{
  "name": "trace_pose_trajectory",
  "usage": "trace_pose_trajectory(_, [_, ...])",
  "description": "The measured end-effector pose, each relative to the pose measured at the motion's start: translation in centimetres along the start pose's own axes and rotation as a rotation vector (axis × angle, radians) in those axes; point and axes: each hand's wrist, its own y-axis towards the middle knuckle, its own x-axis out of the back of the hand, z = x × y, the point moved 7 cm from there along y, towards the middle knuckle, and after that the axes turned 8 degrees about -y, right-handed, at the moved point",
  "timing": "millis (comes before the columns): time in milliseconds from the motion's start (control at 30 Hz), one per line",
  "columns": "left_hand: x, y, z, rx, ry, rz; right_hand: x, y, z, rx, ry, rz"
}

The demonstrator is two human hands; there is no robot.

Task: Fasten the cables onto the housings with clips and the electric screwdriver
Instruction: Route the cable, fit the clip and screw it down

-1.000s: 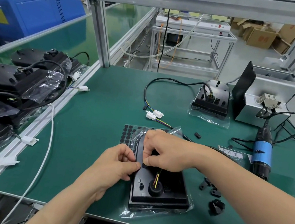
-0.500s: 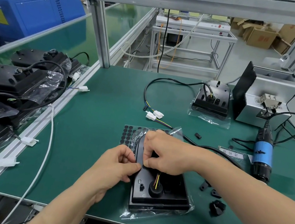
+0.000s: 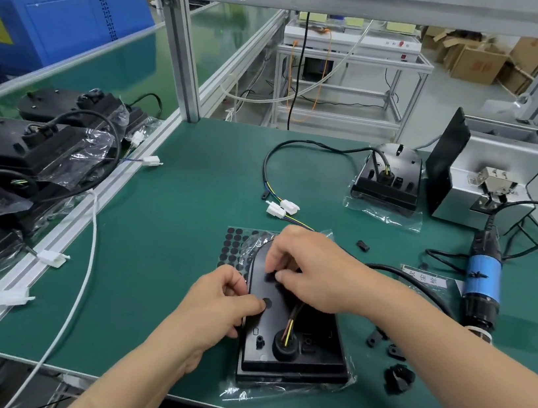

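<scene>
**Housing on the mat, cable not yet clipped**

Black plastic housing (image 3: 318, 356), lying in its clear bag at the near middle of the green bench mat (image 3: 166, 258), has its black cable (image 3: 399, 274) seated through the round grommet. No clip holds that cable down, as far as the view shows.

Your left hand (image 3: 222, 304) pinches a small black round pad (image 3: 266, 303) between thumb and forefinger at the housing's left edge. Your right hand (image 3: 316, 272) is curled over the upper face with its fingertips down on it. Whether it grips anything there can't be told, since the fingers hide the spot.

The loose black plastic clips (image 3: 380, 338) lie on the mat just right of the housing. The blue-banded electric screwdriver (image 3: 483, 282) lies further right, out of either hand. A second black housing (image 3: 390, 176) with its own cable sits at the far side.

By this reading you are early in the job. Clipping and screwing are still to do on this unit, and probably on the far one too.
</scene>
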Motion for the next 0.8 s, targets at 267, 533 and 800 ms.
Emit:
trace_pose_trajectory(267, [-0.3,0.0,-0.6,0.001,0.106,-0.048,3.2,-1.1,-0.5,0.004,-0.154,-0.148])
trace_pose_trajectory(533, [0.0,-3.0,-3.4,-0.395,0.381,-0.220,5.1,-5.3,-2.6,-0.124,-0.272,-0.023])
trace_pose_trajectory(800, [-4.7,-6.3,-5.7,-0.636,0.274,0.191,5.5,-9.6,-4.9,-0.030,0.454,-0.179])
